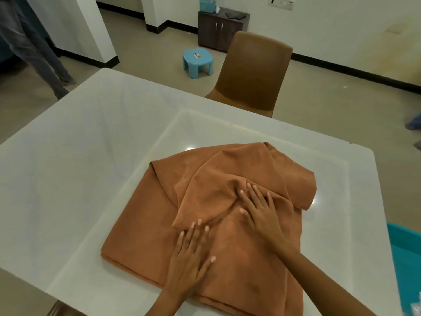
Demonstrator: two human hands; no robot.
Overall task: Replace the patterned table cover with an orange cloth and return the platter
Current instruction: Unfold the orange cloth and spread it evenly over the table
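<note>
An orange cloth [145, 229], folded in several layers with one flap turned over, lies on the white table [95, 137] near its front edge. My left hand [189, 258] rests flat on the cloth, its fingers spread and straight, touching the lower edge of the turned flap. My right hand [259, 210] lies flat farther up and to the right, its fingers spread over a crease in the flap. No patterned cover or platter is in view.
A brown chair [252, 71] stands at the table's far side. Beyond it are a small blue stool [198, 63] on the floor and a dark cabinet [219, 28]. A teal tub [407, 258] sits at the right edge. A person's legs [41, 55] are at far left.
</note>
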